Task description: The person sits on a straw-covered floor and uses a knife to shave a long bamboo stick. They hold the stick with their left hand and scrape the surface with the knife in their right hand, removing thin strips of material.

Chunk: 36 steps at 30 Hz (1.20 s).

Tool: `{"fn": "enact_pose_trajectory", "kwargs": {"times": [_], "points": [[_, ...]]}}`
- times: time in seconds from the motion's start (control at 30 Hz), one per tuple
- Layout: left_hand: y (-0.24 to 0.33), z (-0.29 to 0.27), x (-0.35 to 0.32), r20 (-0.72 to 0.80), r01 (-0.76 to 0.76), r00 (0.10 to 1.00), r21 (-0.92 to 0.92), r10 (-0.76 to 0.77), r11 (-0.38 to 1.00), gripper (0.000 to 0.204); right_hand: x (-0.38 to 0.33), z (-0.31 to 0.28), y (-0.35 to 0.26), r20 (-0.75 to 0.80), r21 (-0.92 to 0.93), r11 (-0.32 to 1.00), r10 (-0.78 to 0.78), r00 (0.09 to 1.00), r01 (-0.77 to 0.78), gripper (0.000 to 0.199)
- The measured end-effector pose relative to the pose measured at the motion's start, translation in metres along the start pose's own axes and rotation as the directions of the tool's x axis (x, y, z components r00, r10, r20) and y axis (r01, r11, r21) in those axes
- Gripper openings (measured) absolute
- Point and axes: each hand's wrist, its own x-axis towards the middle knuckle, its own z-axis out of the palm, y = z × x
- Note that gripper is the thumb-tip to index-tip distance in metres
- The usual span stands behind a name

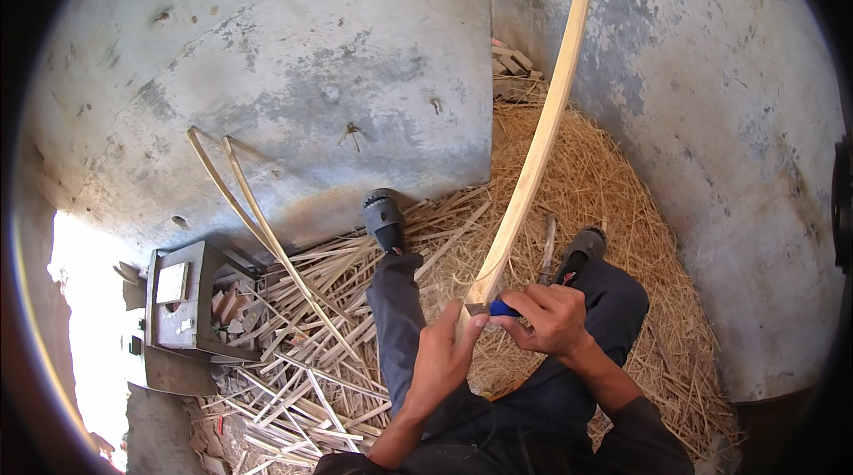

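A long, pale wooden strip (535, 151) rises away from me, slightly curved, its far end in front of the wall. My left hand (442, 359) is closed round its near end, the thumb close to the blade. In my right hand (553, 319) is a knife with a blue handle (504, 308). The short metal blade lies across the strip, right beside the left thumb. A thin curled shaving (471, 280) stands off the strip just beyond the blade. My fingers hide part of the handle and the strip's lower end.
Straw-like shavings (640, 271) cover the floor to the right, and loose split sticks (302, 386) lie at the left. Two long strips (258, 213) lean against the worn wall (293, 57). A wooden box (182, 297) stands at left. My shoes (384, 219) rest among the scraps.
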Motion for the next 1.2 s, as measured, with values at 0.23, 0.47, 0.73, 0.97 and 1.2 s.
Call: {"fn": "enact_pose_trajectory", "kwargs": {"times": [0.23,0.47,0.73,0.97,1.2], "points": [[0.0,-0.004,-0.001,-0.01,-0.01,1.0,-0.018,0.01,1.0,0.034,0.003,0.003,-0.005,-0.017,0.014,1.0,0.015,1.0,-0.015,0.035],[0.0,-0.005,-0.003,-0.018,-0.021,1.0,-0.028,0.021,0.999,0.033,0.002,0.008,-0.008,-0.059,0.028,0.999,0.021,0.998,-0.02,0.034],[0.002,-0.007,-0.005,-0.035,-0.034,0.999,0.02,0.035,0.999,0.032,0.004,0.007,-0.013,-0.054,0.058,0.997,0.046,0.998,-0.043,0.033],[0.001,-0.008,-0.001,-0.078,-0.071,0.994,0.044,0.074,0.997,0.034,0.005,0.016,-0.017,-0.098,0.103,0.991,0.092,0.991,-0.081,0.031],[0.002,-0.011,0.001,-0.065,-0.085,0.994,0.079,0.091,0.993,0.035,0.008,0.012,-0.017,-0.075,0.059,0.996,0.067,0.995,-0.063,0.032]]}}
